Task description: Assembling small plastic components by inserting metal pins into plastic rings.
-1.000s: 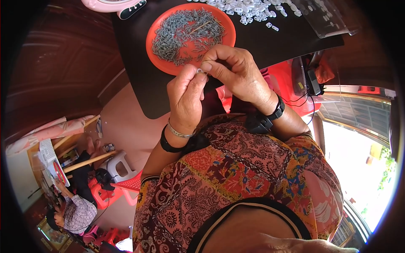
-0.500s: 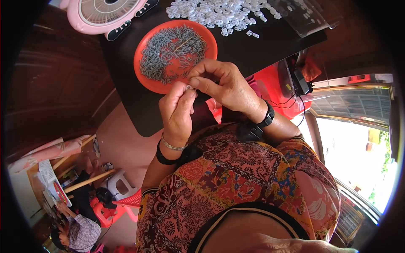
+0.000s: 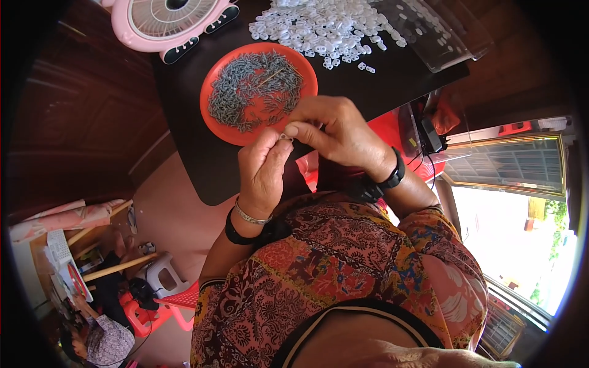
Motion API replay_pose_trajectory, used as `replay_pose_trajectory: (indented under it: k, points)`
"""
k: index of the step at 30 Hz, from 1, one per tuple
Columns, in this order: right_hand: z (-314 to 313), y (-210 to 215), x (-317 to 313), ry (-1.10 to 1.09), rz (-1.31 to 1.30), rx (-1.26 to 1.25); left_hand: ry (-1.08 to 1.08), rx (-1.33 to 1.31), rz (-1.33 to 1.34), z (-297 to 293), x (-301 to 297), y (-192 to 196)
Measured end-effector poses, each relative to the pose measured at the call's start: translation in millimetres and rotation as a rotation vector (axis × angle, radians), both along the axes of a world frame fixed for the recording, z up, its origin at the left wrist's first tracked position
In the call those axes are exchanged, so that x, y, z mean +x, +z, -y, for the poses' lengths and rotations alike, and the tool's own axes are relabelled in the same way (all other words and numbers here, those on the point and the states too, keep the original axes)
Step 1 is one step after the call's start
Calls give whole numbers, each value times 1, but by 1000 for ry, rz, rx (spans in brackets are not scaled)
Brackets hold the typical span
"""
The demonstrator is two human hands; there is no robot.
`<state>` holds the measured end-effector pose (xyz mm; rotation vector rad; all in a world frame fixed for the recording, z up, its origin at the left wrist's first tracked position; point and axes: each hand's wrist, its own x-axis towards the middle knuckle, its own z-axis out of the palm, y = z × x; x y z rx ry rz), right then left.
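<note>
Just in front of the red plate [image 3: 205,92], my two hands meet at the fingertips. My left hand [image 3: 260,172] pinches a small white plastic piece [image 3: 284,138] between thumb and forefinger. Thumb and forefinger of my right hand [image 3: 343,136] are pressed together right at that piece; whatever they hold is too small or hidden to name. Many small grey screws [image 3: 227,92] cover the plate, with bare red showing toward its near side. A thin tan stick [image 3: 270,77] lies across them. Beyond the plate is a heap of white plastic pieces [image 3: 325,27].
A pink fan [image 3: 178,21] stands at the table's far left. At the far right, a clear plastic box [image 3: 438,46] lies near the edge of the black table [image 3: 191,162]. Another person [image 3: 109,338] sits at lower left, near a red plastic chair [image 3: 178,302].
The view has shifted, so the table and plate appear slightly lower. My hands stay together, the right fingertips still at the white piece.
</note>
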<state>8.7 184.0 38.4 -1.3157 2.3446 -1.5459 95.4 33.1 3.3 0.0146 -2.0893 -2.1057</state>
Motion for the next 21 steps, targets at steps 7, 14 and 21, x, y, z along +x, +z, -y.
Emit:
replay_pose_trajectory:
  k: [7,14,21]
  points:
    - [-31,-12,-114,-353,-394,362,3,119,81,1,3,1]
    - [-26,-39,-158,-350,-506,596,-33,120,45,4,5,-4]
    - [-28,-20,-139,-330,-210,481,-5,144,60,5,4,0]
